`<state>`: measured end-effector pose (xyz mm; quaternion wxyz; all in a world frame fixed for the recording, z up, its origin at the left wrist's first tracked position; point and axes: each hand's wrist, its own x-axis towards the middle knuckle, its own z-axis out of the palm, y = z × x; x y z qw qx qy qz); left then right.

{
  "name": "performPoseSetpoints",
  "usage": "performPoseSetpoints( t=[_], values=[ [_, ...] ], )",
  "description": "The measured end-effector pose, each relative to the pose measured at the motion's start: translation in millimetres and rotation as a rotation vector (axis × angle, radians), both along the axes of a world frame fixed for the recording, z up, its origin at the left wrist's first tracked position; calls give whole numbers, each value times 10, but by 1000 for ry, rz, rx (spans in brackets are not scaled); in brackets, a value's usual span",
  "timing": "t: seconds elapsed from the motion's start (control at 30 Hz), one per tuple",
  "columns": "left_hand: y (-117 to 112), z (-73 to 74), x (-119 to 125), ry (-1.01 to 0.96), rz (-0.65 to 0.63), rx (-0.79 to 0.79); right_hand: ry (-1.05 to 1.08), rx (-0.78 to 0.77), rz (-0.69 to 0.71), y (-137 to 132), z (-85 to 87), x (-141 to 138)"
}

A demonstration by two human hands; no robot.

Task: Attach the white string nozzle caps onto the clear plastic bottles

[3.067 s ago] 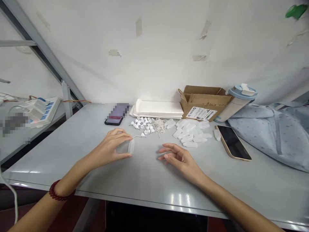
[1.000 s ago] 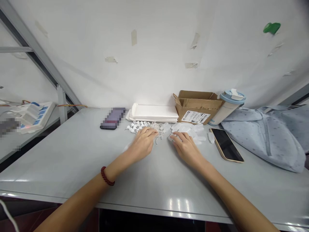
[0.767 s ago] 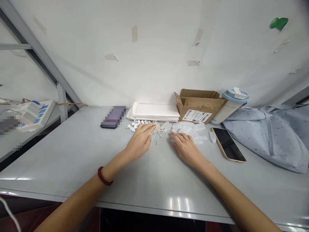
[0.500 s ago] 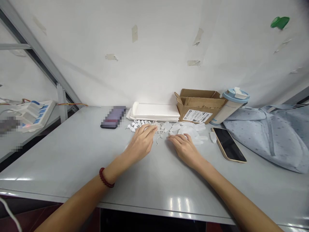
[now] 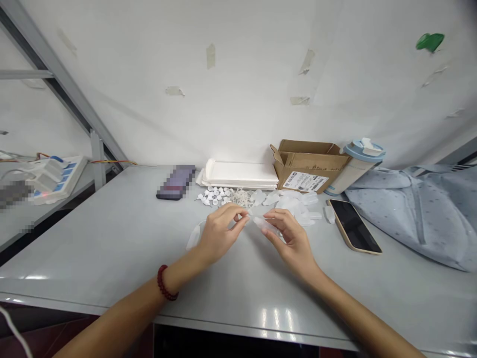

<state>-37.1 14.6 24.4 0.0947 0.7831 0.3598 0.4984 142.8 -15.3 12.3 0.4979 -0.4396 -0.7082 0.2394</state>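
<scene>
My left hand (image 5: pixel 224 228) is closed in a pinch above the table; whatever lies between its fingertips is too small to make out. Facing it, my right hand (image 5: pixel 288 237) grips a small translucent plastic piece (image 5: pixel 265 223) between thumb and fingers. The fingertips of both hands are close together but apart. Just beyond them lie a pile of small white caps (image 5: pixel 215 195), a tangle of thin off-white cords (image 5: pixel 243 197) and a heap of translucent plastic pieces (image 5: pixel 294 205). Another translucent piece (image 5: pixel 193 238) with a thin cord rests left of my left hand, partly hidden by it.
Along the wall stand a stack of flat white packs (image 5: pixel 242 173), an open cardboard box (image 5: pixel 313 166) and a blue-lidded tumbler (image 5: pixel 341 171). A phone (image 5: pixel 354 226) and a pale blue bag (image 5: pixel 417 214) lie on the right, another phone (image 5: pixel 176 181) on the left.
My right hand has lifted from the edge of the heap with a translucent plastic piece. My left hand has drawn back from the cords toward me, its fingers now pinched.
</scene>
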Motion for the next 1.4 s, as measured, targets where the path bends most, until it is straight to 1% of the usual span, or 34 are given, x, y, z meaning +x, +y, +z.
performPoseSetpoints(
  t=[0.07, 0.13, 0.27, 0.37, 0.43, 0.5, 0.57, 0.67, 0.73, 0.83, 0.93, 1.07, 1.17, 1.4],
  values=[
    [-36, -2, 35, -77, -20, -115, 115, -114, 58, -19, -1, -30],
    [-63, -15, 61, -163, -46, -216, 173, -188, 95, -37, -4, -53],
    [-78, -34, 83, -314, -79, -391, 192, -253, 130, -62, -14, -78],
    [-70, -23, 81, -373, -117, -526, 218, -298, 148, -66, -24, -85],
    [-70, -12, 80, -392, -154, -575, 237, -338, 155, -60, -30, -84],
    [-80, -5, 83, -376, -189, -542, 235, -349, 145, -52, -37, -80],
    [-98, -3, 88, -313, -201, -444, 211, -326, 119, -43, -44, -74],
    [-126, -7, 90, -163, -155, -264, 137, -268, 75, -40, -60, -64],
    [-134, -13, 88, -79, -122, -178, 72, -212, 54, -43, -71, -59],
    [-129, -28, 81, -22, -108, -124, -4, -129, 46, -53, -81, -54],
    [-120, -42, 74, -5, -103, -99, -26, -110, 51, -62, -79, -57],
    [-113, -57, 69, 20, -123, -34, 14, -161, 65, -69, -76, -67],
    [-110, -75, 65, 54, -130, 24, 78, -227, 83, -71, -74, -75],
    [-102, -112, 47, 208, -166, 102, 263, -409, 99, -65, -54, -86]
  ],
)
